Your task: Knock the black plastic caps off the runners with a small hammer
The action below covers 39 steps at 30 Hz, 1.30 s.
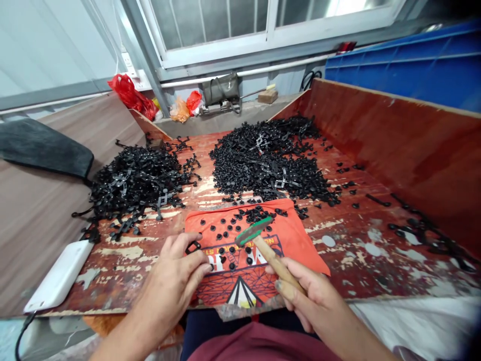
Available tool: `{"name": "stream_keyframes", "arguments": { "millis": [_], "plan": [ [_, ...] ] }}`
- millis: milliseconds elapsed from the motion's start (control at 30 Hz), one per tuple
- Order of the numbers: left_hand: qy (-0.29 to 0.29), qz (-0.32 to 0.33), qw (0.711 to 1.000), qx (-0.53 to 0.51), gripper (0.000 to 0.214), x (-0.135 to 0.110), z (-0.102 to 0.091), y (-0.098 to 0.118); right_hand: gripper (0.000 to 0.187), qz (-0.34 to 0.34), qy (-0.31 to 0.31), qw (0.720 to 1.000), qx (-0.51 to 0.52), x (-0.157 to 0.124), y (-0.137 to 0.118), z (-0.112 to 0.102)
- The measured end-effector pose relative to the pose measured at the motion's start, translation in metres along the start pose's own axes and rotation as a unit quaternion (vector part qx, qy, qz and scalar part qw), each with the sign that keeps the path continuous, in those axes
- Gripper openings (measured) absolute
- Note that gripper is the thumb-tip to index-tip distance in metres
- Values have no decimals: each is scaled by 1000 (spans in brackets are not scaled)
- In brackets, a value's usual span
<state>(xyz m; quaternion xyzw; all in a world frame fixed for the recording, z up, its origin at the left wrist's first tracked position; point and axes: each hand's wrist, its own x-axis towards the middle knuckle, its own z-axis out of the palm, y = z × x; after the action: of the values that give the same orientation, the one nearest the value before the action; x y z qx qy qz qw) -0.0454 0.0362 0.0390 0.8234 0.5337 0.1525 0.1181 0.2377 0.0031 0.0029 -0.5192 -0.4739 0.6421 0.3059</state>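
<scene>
My right hand point(306, 291) is closed round the wooden handle of a small hammer point(263, 240); its green-taped head hovers over an orange cloth point(263, 250). My left hand point(176, 281) rests on the cloth's left edge, fingertips pinching a small black plastic piece point(193, 246). Several small black round parts point(233, 235) lie scattered on the cloth.
Two big heaps of black plastic parts point(270, 160) point(131, 183) lie on the worn red board point(353, 240), which has a raised wall on the right. A white power bank point(60, 276) lies at the left edge. Bags and a blue crate point(406, 65) sit behind.
</scene>
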Motion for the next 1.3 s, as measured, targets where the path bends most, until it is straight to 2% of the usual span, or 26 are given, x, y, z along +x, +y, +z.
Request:
{"name": "stream_keyframes", "arguments": {
  "millis": [67,167,300,367,467,567,633,700,767,833,867,900,933,1000,1100,1167,1233,1300],
  "plan": [
    [34,21,998,39,21,-1,4,-2,37,-5,-7,1000,-8,0,2,0],
    [94,27,994,45,17,-6,11,0,35,-2,-17,1000,-12,3,1,5],
    [131,56,990,-7,15,-11,18,26,27,-22,-47,999,7,12,-16,23],
    [118,85,988,-43,17,-11,20,43,31,-47,-71,996,35,18,-26,32],
    [63,142,983,-97,18,-9,21,60,38,-82,-103,989,73,26,-36,37],
    [4,174,976,-133,24,-9,21,59,41,-67,-125,986,84,30,-36,37],
    [-9,177,974,-141,28,-13,21,53,40,-49,-124,986,96,30,-33,37],
    [41,160,977,-138,30,-19,18,47,37,-50,-103,987,115,29,-31,37],
    [163,82,973,-139,35,-26,15,41,34,-61,-75,987,131,28,-31,38],
    [279,-72,942,-175,30,-30,12,38,32,-73,-46,985,148,27,-32,39],
    [296,-156,917,-219,26,-31,11,37,32,-77,-36,984,156,26,-32,39],
    [281,-232,888,-280,24,-30,12,36,32,-80,-30,983,164,26,-33,39],
    [242,-295,854,-353,29,-28,13,36,32,-83,-27,982,169,25,-33,39],
    [146,-366,769,-503,42,-22,18,38,34,-83,-27,982,168,24,-32,42],
    [59,-370,641,-670,41,-13,25,46,36,-69,-36,986,146,21,-27,49],
    [31,-340,591,-731,30,-10,25,50,37,-51,-56,989,130,19,-21,54],
    [12,-322,578,-750,26,-10,19,51,37,-35,-74,990,114,17,-16,56],
    [13,-323,600,-732,25,-9,8,43,38,-30,-73,993,93,16,-13,52]
  ]
}}
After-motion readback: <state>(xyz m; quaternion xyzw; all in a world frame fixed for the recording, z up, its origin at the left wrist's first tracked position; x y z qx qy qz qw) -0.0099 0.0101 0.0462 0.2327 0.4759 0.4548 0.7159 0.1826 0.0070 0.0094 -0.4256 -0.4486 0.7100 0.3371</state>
